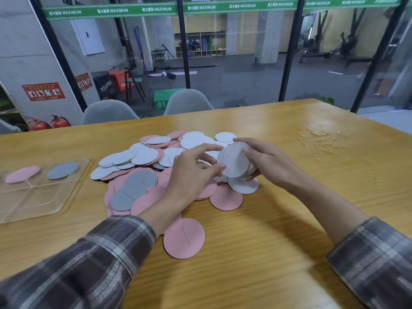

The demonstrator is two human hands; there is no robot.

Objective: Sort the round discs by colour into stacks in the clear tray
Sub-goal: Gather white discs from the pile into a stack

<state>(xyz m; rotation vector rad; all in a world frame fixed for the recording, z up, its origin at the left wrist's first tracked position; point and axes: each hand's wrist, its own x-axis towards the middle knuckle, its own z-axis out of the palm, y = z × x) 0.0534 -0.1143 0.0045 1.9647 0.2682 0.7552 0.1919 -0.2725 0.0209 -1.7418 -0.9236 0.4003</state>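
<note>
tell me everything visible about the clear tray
The clear tray is see-through plastic with rounded corners and dividers. It lies flat on the wooden table, left of the disc pile, cut off by the frame edge. Its far compartments hold a pink disc and a grey disc. Nothing else touches it.

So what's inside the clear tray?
A pink disc lies in one far compartment of the tray and a grey disc in the next. Whether more hide under them cannot be told. The tray's left end is out of frame.
</note>
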